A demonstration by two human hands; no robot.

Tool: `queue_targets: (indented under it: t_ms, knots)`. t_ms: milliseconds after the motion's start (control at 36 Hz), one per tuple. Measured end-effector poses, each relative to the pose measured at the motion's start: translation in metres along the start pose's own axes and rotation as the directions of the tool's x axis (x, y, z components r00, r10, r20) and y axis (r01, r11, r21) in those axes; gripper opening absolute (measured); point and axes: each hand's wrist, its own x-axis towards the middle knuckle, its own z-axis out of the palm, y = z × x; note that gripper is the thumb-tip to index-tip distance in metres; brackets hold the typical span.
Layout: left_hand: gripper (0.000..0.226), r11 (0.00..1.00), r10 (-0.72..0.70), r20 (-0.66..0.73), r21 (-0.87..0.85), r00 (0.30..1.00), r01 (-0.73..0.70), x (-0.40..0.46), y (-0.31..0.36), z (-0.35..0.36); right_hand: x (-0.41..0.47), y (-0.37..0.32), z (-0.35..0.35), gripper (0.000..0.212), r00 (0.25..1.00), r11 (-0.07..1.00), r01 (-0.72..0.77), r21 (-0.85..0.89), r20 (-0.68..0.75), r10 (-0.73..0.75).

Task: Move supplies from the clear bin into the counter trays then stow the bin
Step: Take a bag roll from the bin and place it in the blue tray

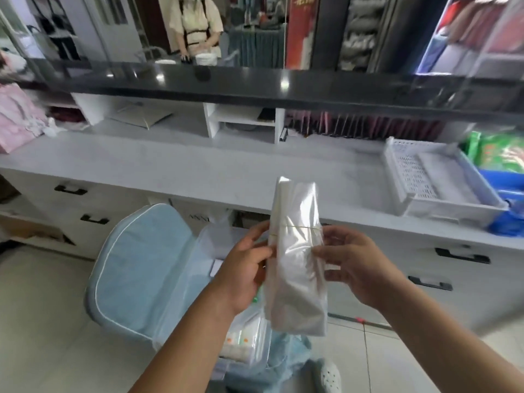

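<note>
At centre frame I hold a banded bundle of clear bags upright, left hand and right hand pinching its edges. Above the clear bin (lower centre), I judge the white tray at right comes next.

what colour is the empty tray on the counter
White, with a perforated mesh base: the tray, clearest in the head view.

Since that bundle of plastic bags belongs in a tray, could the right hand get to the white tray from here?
Probably yes: the white tray sits open on the counter with nothing between it and the right hand, though that hand helps hold the bundle of plastic bags.
</note>
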Motion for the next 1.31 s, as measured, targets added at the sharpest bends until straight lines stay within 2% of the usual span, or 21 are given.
queue_targets:
  t_ms: [167,250,444,556,639,722,750,778,861,889,944,1028,1139,1222,1306]
  knots:
    - [0.048,1.000,-0.009,0.096,0.022,0.995,0.007,0.005,-0.025,0.058,-0.037,0.001,-0.054,0.028,0.991,0.999,0.035,0.016,-0.133,-0.032]
    - [0.036,0.999,-0.029,0.175,0.022,0.984,0.026,0.011,-0.038,0.088,-0.051,0.000,-0.086,0.027,0.983,0.998,0.054,0.038,-0.179,-0.046]
    - [0.066,0.988,-0.059,0.336,0.157,0.940,0.005,0.038,-0.081,0.183,-0.085,-0.003,-0.188,0.024,0.954,0.985,0.118,0.126,-0.289,-0.077]
    - [0.066,0.985,-0.058,0.340,0.175,0.939,-0.003,0.058,-0.121,0.253,-0.110,-0.004,-0.256,0.023,0.931,0.981,0.143,0.132,-0.355,-0.088]
    - [0.064,0.984,-0.060,0.317,0.178,0.947,0.003,0.072,-0.148,0.302,-0.124,-0.006,-0.307,0.031,0.886,0.991,0.134,-0.004,-0.447,-0.122]
    - [0.066,0.983,-0.060,0.313,0.182,0.948,0.002,0.086,-0.168,0.346,-0.137,-0.011,-0.357,0.051,0.786,0.948,0.030,-0.316,-0.578,-0.218]
    - [0.065,0.987,-0.054,0.323,0.163,0.945,0.000,0.091,-0.173,0.359,-0.142,-0.014,-0.373,0.057,0.792,0.935,0.020,-0.353,-0.566,-0.231]
    - [0.063,0.991,-0.045,0.332,0.137,0.942,0.000,0.095,-0.177,0.371,-0.145,-0.018,-0.388,0.059,0.829,0.943,0.026,-0.332,-0.519,-0.206]
    - [0.060,0.998,-0.019,0.330,0.059,0.944,0.000,0.106,-0.186,0.404,-0.154,-0.028,-0.426,0.050,0.967,0.973,-0.007,-0.232,-0.248,-0.052]
    - [0.061,0.999,-0.016,0.325,0.040,0.946,0.003,0.109,-0.188,0.413,-0.156,-0.029,-0.435,0.045,0.984,0.975,-0.014,-0.222,-0.177,-0.026]
    - [0.064,1.000,-0.020,0.327,0.020,0.945,0.014,0.117,-0.192,0.429,-0.158,-0.029,-0.449,0.038,0.992,0.983,0.014,-0.180,-0.123,-0.037]
    - [0.064,0.999,-0.042,0.363,0.028,0.931,0.035,0.132,-0.196,0.449,-0.153,-0.029,-0.470,0.031,0.985,0.992,0.076,-0.105,-0.145,-0.091]
    - [0.048,0.990,-0.104,0.439,0.136,0.893,0.048,0.164,-0.196,0.475,-0.139,-0.032,-0.499,0.019,0.961,0.994,0.091,-0.053,-0.257,-0.102]
    - [0.047,0.967,-0.143,0.428,0.252,0.892,0.034,0.198,-0.192,0.494,-0.128,-0.038,-0.521,0.018,0.940,0.992,0.066,-0.106,-0.326,-0.098]
    - [0.047,0.958,-0.139,0.379,0.286,0.915,0.027,0.238,-0.192,0.510,-0.113,-0.047,-0.548,0.018,0.913,0.985,0.040,-0.168,-0.395,-0.104]
